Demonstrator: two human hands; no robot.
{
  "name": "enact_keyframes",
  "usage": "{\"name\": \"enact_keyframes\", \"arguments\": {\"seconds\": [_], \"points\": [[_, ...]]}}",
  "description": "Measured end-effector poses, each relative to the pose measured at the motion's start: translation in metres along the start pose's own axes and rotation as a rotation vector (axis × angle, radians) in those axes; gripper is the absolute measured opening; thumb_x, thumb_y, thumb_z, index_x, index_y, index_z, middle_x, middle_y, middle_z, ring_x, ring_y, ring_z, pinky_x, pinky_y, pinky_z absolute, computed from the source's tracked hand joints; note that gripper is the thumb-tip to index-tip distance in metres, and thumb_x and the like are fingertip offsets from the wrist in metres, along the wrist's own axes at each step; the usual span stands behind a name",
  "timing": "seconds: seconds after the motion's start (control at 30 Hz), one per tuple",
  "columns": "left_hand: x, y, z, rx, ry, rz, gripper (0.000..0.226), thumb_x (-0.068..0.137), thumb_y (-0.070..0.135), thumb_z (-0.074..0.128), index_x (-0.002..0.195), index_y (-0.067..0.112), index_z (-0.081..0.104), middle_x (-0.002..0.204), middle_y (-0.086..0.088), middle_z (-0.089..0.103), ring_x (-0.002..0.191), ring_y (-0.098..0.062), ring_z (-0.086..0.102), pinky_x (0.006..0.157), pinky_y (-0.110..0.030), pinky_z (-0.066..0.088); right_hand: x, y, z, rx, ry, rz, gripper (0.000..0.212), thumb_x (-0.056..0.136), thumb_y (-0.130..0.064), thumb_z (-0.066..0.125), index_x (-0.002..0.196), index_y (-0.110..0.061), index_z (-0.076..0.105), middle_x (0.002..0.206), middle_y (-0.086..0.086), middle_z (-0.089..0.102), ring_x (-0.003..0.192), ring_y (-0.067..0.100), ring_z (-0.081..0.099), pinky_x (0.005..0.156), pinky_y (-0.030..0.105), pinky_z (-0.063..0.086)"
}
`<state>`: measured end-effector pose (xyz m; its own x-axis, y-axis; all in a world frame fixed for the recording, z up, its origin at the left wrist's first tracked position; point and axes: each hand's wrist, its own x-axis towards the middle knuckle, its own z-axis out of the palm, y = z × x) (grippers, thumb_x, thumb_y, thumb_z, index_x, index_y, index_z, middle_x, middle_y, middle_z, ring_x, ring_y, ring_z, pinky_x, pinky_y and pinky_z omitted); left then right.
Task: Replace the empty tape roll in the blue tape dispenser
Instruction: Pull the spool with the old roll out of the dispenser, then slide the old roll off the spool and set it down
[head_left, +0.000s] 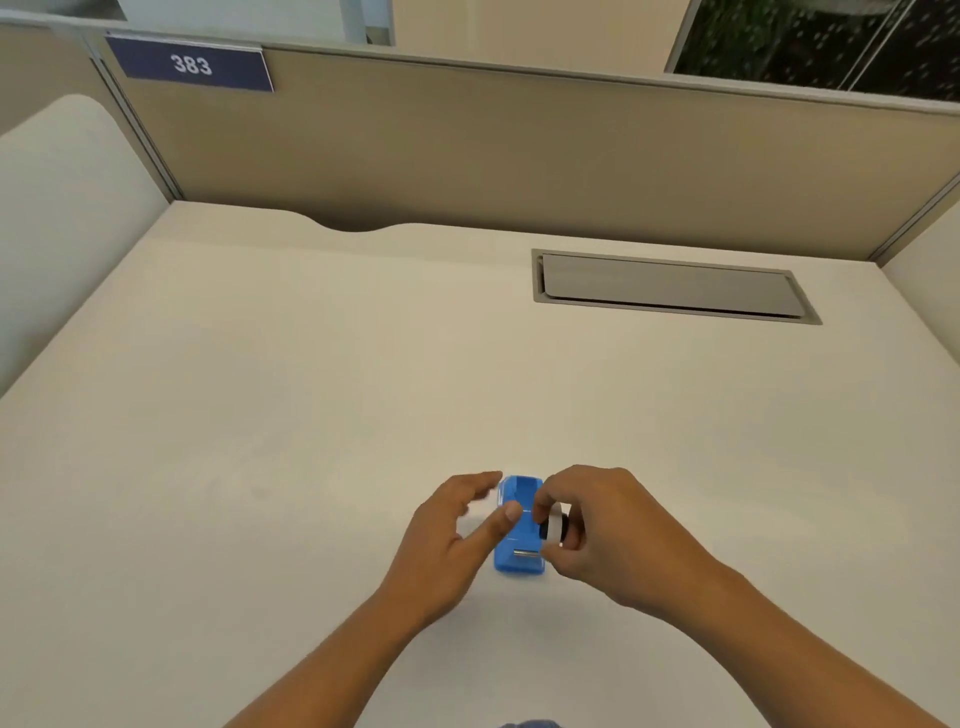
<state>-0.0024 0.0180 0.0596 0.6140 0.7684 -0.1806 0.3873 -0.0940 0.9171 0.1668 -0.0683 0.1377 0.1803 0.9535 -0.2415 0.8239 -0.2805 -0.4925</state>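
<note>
Low on the pale surface (311, 415), the blue tape dispenser (517, 540) sits between both hands. The right hand (602, 530) pinches a small white tape roll (555, 527) with a dark core, just beside the dispenser's right side. The left hand (452, 535) is spread loose, its thumb touching the dispenser's left edge.

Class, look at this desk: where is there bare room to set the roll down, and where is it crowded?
Bare desk runs left of the left hand and between the hands and the grey hatch; also right of the right hand. It is crowded only around the blue dispenser, where the right hand holds the roll.
</note>
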Motion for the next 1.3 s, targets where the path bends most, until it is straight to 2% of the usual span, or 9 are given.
{"name": "enact_keyframes", "arguments": {"seconds": [0.13,0.27,0.37,0.5,0.6,0.77,0.97,1.13,1.3], "points": [[-0.028,0.037,-0.005,-0.211,-0.118,-0.069,0.038,0.079,0.054,0.072,0.111,0.034,0.070,0.106,0.011,0.075,0.096,-0.003,0.070,0.083,-0.021,0.055,-0.020,-0.010,-0.003,0.063,0.019,-0.067,0.013,0.075,-0.027,0.069,0.082,-0.029,0.058,0.079,-0.007,0.061,0.067,0.009,0.058,0.063,0.036,0.055],[-0.048,0.055,-0.004,-0.303,-0.140,-0.114,0.018,0.082,0.037,0.076,0.100,0.034,0.076,0.095,0.011,0.078,0.082,-0.005,0.073,0.071,-0.010,0.052,-0.031,-0.021,-0.005,0.088,0.005,-0.116,0.013,0.076,-0.030,0.067,0.082,-0.034,0.057,0.077,-0.010,0.060,0.066,0.008,0.057,0.059,0.030,0.053],[-0.057,0.056,-0.001,-0.355,-0.111,-0.186,0.017,0.080,0.030,0.079,0.098,0.029,0.078,0.094,0.006,0.079,0.077,-0.011,0.072,0.065,-0.015,0.053,-0.037,-0.023,-0.006,0.086,-0.006,-0.129,0.017,0.075,-0.026,0.067,0.085,-0.035,0.058,0.080,-0.011,0.061,0.070,0.006,0.057,0.059,0.026,0.052],[-0.066,0.057,-0.002,-0.448,-0.067,-0.232,0.025,0.074,0.034,0.082,0.097,0.027,0.079,0.093,0.001,0.079,0.081,-0.019,0.074,0.066,-0.021,0.057,-0.046,-0.027,-0.007,0.094,0.001,-0.159,0.024,0.078,-0.040,0.068,0.097,-0.044,0.054,0.095,-0.019,0.061,0.079,0.004,0.056,0.066,0.022,0.050],[-0.072,0.059,-0.004,-0.493,-0.061,-0.228,0.040,0.066,0.043,0.083,0.100,0.024,0.078,0.092,-0.002,0.079,0.080,-0.019,0.075,0.067,-0.022,0.056,-0.054,-0.024,-0.011,0.159,0.023,-0.142,0.053,0.072,-0.050,0.074,0.116,-0.056,0.045,0.115,-0.032,0.051,0.082,0.004,0.058,0.062,0.018,0.049],[-0.081,0.069,-0.012,-0.518,-0.010,-0.193,0.047,0.058,0.049,0.086,0.100,0.029,0.078,0.094,-0.001,0.079,0.081,-0.023,0.074,0.068,-0.023,0.057,-0.075,-0.013,-0.018,0.298,0.128,-0.032,0.061,0.066,-0.048,0.083,0.116,-0.058,0.050,0.109,-0.037,0.054,0.081,0.003,0.063,0.060,0.012,0.048],[-0.085,0.085,-0.015,-0.550,-0.020,-0.144,0.039,0.063,0.039,0.086,0.099,0.027,0.076,0.096,-0.003,0.079,0.081,-0.029,0.074,0.069,-0.025,0.059,-0.090,-0.020,-0.002,0.696,0.181,0.034,0.051,0.062,-0.045,0.082,0.110,-0.042,0.065,0.104,-0.017,0.070,0.072,0.021,0.071,0.068,0.034,0.061],[-0.083,0.094,-0.013,-0.607,0.005,-0.132,0.030,0.062,0.032,0.085,0.089,0.024,0.075,0.088,-0.005,0.079,0.079,-0.025,0.075,0.063,-0.022,0.057,-0.086,-0.029,0.002,0.883,0.278,0.088,0.057,0.056,-0.059,0.084,0.106,-0.041,0.066,0.090,-0.006,0.074,0.060,0.035,0.064,0.054,0.030,0.051],[-0.081,0.096,-0.011,-0.583,-0.002,-0.106,0.027,0.064,0.036,0.082,0.089,0.028,0.074,0.088,-0.002,0.080,0.079,-0.021,0.075,0.065,-0.023,0.058,-0.081,-0.035,0.000,0.918,0.290,0.060,0.052,0.060,-0.058,0.083,0.106,-0.040,0.068,0.097,-0.009,0.074,0.068,0.040,0.064,0.057,0.035,0.055]]}}
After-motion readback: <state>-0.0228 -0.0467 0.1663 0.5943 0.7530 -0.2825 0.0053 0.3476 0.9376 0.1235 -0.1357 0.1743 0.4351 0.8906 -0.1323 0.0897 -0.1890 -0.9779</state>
